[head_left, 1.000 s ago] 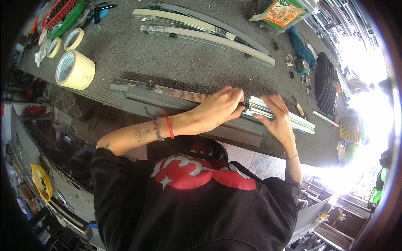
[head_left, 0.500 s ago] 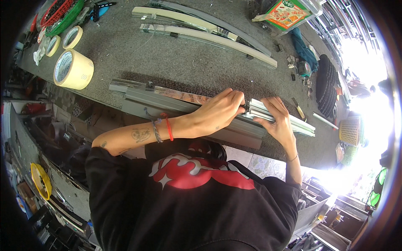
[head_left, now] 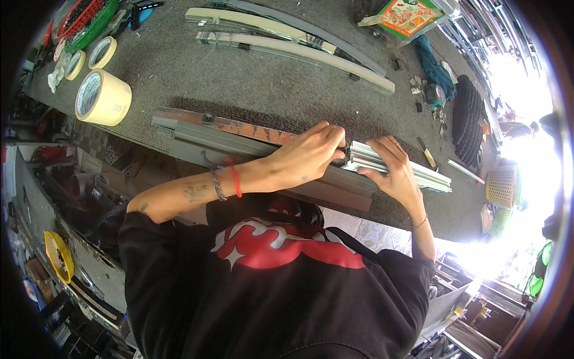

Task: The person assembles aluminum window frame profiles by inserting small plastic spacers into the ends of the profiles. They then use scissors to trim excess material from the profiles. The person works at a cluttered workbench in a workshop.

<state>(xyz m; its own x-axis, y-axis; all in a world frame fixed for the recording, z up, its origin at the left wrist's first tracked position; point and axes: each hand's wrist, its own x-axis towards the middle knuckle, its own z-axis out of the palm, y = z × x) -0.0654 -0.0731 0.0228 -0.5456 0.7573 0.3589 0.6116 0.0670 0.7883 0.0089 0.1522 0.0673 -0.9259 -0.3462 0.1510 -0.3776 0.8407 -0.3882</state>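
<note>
My right hand (head_left: 396, 173) is wrapped round a bundle of pale aluminium profiles (head_left: 435, 178) near their left end. At that end my left hand (head_left: 310, 157) is closed in a pinch on a small black piece (head_left: 342, 153), mostly hidden by the fingers. The black piece is right against the profile end; whether it is inserted I cannot tell. Below my left hand, along the near edge of the bench, lie long grey profiles (head_left: 215, 143). A strip with a reddish-brown printed face (head_left: 254, 131) runs beside them and passes behind that hand.
Long cream and grey strips (head_left: 293, 51) lie across the carpeted bench (head_left: 161, 69). Tape rolls (head_left: 113, 99) and a green basket (head_left: 92, 36) stand at the left. A knife (head_left: 426, 152), a tape measure (head_left: 434, 94) and black coiled strips (head_left: 467, 119) lie at the right.
Both hands have shifted slightly left, with the profile end between them. The left hand's pinch and the right hand's grip stay the same.
</note>
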